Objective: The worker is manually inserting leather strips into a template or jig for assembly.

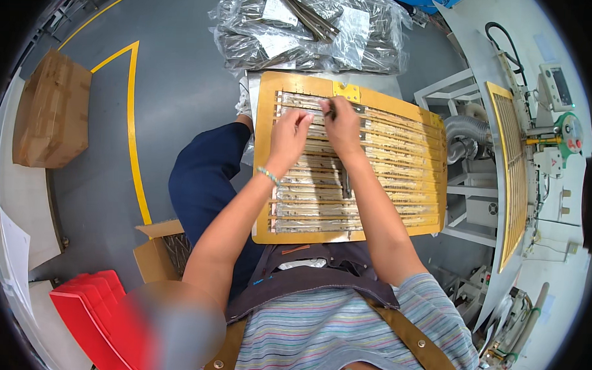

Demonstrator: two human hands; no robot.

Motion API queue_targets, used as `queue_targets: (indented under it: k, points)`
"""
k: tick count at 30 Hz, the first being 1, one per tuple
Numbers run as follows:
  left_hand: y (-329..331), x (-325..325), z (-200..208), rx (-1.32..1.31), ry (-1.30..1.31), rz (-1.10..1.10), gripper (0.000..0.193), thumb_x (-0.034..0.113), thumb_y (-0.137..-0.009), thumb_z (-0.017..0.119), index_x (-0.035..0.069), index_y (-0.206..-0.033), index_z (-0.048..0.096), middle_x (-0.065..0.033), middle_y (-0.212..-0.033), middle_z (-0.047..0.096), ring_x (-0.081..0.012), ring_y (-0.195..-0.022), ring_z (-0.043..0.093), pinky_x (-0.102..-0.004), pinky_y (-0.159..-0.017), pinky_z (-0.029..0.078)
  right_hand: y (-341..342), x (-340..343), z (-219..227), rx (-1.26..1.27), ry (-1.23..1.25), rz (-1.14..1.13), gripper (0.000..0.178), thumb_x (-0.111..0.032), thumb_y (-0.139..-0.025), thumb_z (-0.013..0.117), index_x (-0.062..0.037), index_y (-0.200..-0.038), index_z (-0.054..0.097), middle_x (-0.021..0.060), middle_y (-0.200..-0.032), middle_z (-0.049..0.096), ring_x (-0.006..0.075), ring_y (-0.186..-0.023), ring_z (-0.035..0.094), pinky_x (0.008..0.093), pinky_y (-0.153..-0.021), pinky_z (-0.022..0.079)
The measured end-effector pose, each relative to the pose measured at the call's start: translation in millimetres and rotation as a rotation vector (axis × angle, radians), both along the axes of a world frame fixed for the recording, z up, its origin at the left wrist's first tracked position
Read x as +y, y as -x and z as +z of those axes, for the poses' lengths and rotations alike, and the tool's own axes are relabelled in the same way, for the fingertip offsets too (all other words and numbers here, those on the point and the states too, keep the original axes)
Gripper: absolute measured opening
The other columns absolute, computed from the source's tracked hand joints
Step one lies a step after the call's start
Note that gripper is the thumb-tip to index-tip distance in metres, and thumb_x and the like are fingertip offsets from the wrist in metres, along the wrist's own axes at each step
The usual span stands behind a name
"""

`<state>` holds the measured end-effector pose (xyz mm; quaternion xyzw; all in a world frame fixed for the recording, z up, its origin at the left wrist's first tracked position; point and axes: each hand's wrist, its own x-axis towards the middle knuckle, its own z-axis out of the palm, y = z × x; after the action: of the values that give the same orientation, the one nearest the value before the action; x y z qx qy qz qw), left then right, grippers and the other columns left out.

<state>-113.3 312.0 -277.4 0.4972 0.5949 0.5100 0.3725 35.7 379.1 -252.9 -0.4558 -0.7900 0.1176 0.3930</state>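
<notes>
A yellow slotted board (263,184) lies in front of me, with long thin strips in several parallel rows. My left hand (288,138) is over its upper left part, fingers pinched together; what they hold, if anything, is too small to make out. Close beside it, my right hand (343,129) is closed near the board's top edge. Something small and dark shows at its fingertips, too unclear to name. A yellow metal plate (347,91) sits on the top edge just beyond that hand. Below the right wrist, a narrow dark piece (346,185) lies across the rows.
Clear plastic bags of dark strips (308,32) are piled beyond the board. On the right stands a machine with a second slotted yellow board (508,179) and a silver duct (468,133). At left are a cardboard box (54,108), an open carton (156,255) and red bins (86,315).
</notes>
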Motion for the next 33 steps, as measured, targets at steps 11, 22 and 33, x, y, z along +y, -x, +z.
queue_targets:
  k: [11, 22, 33]
  points:
    - [81, -144, 139, -1.727, 0.239, -0.052, 0.050, 0.033, -0.114, 0.051, -0.003, -0.148, 0.050, -0.0116, -0.116, 0.068, -0.0249, -0.113, 0.066, -0.0388, -0.097, 0.058, 94, -135, 123, -0.077, -0.388, 1.015, 0.036, -0.034, -0.081, 0.086, -0.0101, -0.107, 0.077, 0.0105, -0.106, 0.068, 0.0287, -0.088, 0.069, 0.0396, -0.075, 0.056]
    - [283, -438, -69, -1.002, 0.291, 0.988, 0.008, 0.015, -0.106, 0.062, 0.007, -0.105, 0.059, -0.0010, -0.084, 0.059, -0.0061, -0.059, 0.047, -0.0217, -0.050, 0.040, 102, 200, 24, -0.380, -0.247, 0.350, 0.054, -0.039, -0.103, 0.069, -0.0018, -0.141, 0.065, 0.0234, -0.143, 0.063, 0.0391, -0.136, 0.056, 0.0444, -0.117, 0.041]
    - [191, -597, -249, -1.018, 0.989, 0.654, 0.013, 0.015, -0.107, 0.053, 0.009, -0.098, 0.059, 0.0000, -0.077, 0.060, -0.0080, -0.056, 0.048, -0.0250, -0.048, 0.041, 113, 324, -24, -0.936, -0.131, -0.012, 0.070, -0.046, -0.093, 0.066, -0.0031, -0.147, 0.060, 0.0328, -0.136, 0.064, 0.0491, -0.129, 0.061, 0.0511, -0.110, 0.049]
